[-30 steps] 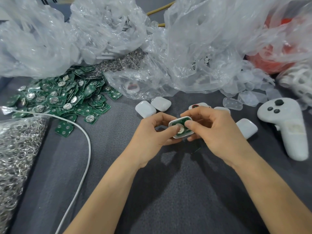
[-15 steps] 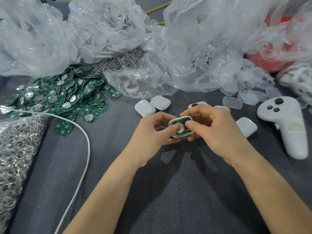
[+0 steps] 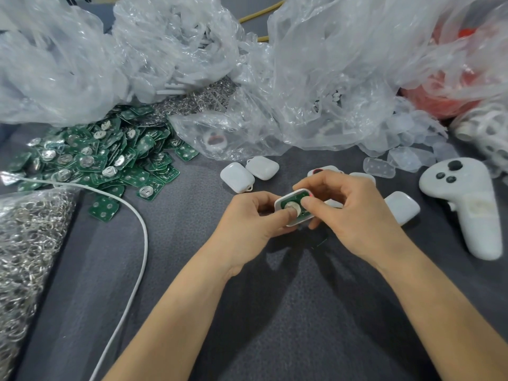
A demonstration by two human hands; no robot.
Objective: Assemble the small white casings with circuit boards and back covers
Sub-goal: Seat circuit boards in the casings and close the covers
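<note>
A small white casing (image 3: 284, 200) with a green circuit board (image 3: 297, 204) seated in it is held above the grey cloth at centre. My left hand (image 3: 247, 224) grips its left side, thumb pressing on the board's round metal cell. My right hand (image 3: 354, 215) grips the right side, thumb on the board's upper right corner. Two closed white casings (image 3: 248, 171) lie just behind on the left. More white casings (image 3: 401, 206) lie behind and right of my right hand, partly hidden. A heap of green circuit boards (image 3: 96, 158) lies at the left.
Crumpled clear plastic bags (image 3: 302, 78) fill the back. A bag of metal rings (image 3: 24, 243) sits at the left edge, with a white cable (image 3: 137, 243) curving beside it. A white controller (image 3: 467, 204) lies at right, translucent covers (image 3: 384, 166) behind it.
Both hands stay on the casing. My left thumb has slid further onto the metal cell and the casing has tilted slightly.
</note>
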